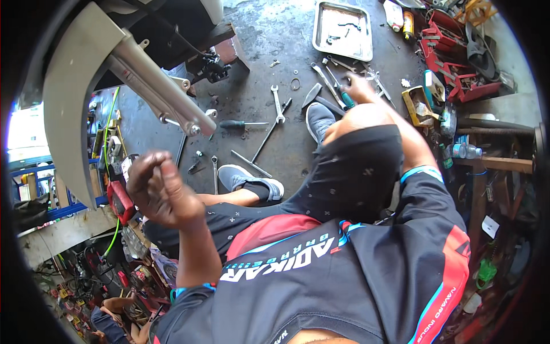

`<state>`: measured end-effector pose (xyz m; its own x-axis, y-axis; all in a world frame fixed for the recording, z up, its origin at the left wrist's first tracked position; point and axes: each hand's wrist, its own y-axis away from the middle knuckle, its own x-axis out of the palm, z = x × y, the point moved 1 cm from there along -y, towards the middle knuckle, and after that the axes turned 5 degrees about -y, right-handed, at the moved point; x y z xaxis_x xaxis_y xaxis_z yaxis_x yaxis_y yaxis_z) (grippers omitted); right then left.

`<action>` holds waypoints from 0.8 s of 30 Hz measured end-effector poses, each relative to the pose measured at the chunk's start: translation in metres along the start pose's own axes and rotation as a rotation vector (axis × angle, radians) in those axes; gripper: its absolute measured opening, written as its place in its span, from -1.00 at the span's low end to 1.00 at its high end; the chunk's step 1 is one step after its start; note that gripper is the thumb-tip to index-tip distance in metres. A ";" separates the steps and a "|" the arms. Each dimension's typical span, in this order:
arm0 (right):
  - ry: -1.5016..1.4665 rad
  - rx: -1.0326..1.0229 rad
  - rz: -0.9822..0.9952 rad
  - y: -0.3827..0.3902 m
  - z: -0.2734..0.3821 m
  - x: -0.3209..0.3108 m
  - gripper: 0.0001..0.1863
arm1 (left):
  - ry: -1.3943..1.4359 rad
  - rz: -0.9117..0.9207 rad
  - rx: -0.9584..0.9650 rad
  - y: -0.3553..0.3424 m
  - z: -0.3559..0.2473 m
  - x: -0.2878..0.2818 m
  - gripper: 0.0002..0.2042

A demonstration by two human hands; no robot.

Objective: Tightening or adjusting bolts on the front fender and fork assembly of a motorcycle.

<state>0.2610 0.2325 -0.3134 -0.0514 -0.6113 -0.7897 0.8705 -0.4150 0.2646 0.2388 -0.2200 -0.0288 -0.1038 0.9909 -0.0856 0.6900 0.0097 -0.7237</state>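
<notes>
My left hand [163, 186] is raised over my legs, fingers curled inward; whatever they may hold is hidden. Above it is a silver motorcycle front fork [160, 92] with a pale curved fender [69, 109]. Beyond my bent right knee, my right hand [358, 89] reaches down among tools, beside a teal-handled screwdriver [346, 98]; its grip is unclear. Nearby lie a hammer [312, 93] and several wrenches. A double open-ended wrench [277, 104] rests across a long metal bar [263, 137], and another screwdriver [240, 124] lies farther left on the dark floor [258, 51].
A metal tray [342, 54] holds small parts at the back. Red toolboxes [447, 57], a yellow box [415, 103] and bottles [465, 151] line the right side. A green hose [112, 241] runs along the cluttered left edge. Another person [114, 321] is at lower left.
</notes>
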 end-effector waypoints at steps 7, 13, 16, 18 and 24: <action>0.015 0.110 -0.208 0.049 -0.041 0.101 -0.45 | -0.314 -0.153 -0.237 0.050 -0.026 -0.108 -0.79; -0.015 -0.139 -0.327 0.073 -0.016 0.142 -0.44 | -0.369 -0.153 -0.393 0.055 -0.024 -0.123 -0.79; -0.114 -0.348 -0.198 0.067 0.027 0.164 -0.55 | -0.479 -0.077 -0.342 0.052 -0.022 -0.115 -0.81; -0.124 -0.482 -0.173 0.054 0.043 0.180 -0.60 | -0.429 0.014 -0.351 0.048 -0.015 -0.118 -0.78; -0.063 -0.479 0.063 0.005 0.096 0.195 -0.58 | -0.730 0.301 -0.181 0.025 -0.019 -0.096 -0.81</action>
<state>0.2084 0.0469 -0.4131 -0.0079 -0.6709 -0.7415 0.9995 -0.0277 0.0144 0.2801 -0.3126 -0.0257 -0.2937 0.6173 -0.7298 0.8617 -0.1596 -0.4817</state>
